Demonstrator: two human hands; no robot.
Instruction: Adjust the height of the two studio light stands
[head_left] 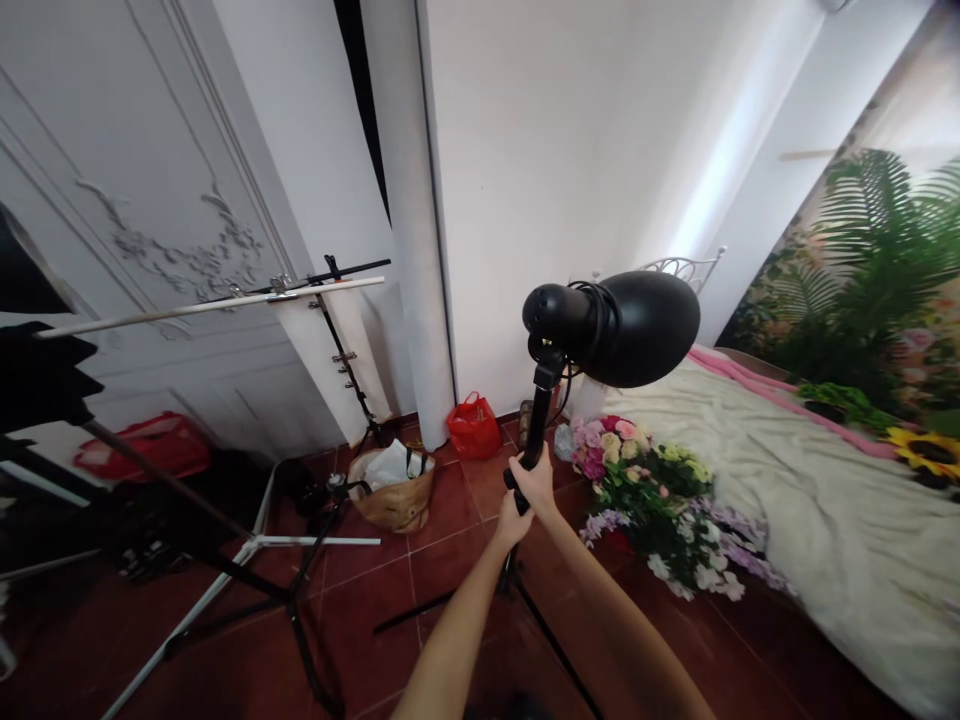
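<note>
A black lamp [637,328] with a cord looped round its neck tops a black stand [538,420] in the middle of the view. My right hand [534,482] is wrapped round the stand's pole, well below the lamp head. Just below and to the left, my left hand [513,522] is closed at the stand's black knob or joint. Both hands are close together and partly hide the pole. The stand's dark legs spread over the red floor tiles beneath my forearms.
Artificial flowers [637,465] lie beside a bed with a pale cover [795,470] on the right. A red bag [474,428] and a woven basket [397,505] stand on the floor ahead. White and black stands [255,545] crowd the left.
</note>
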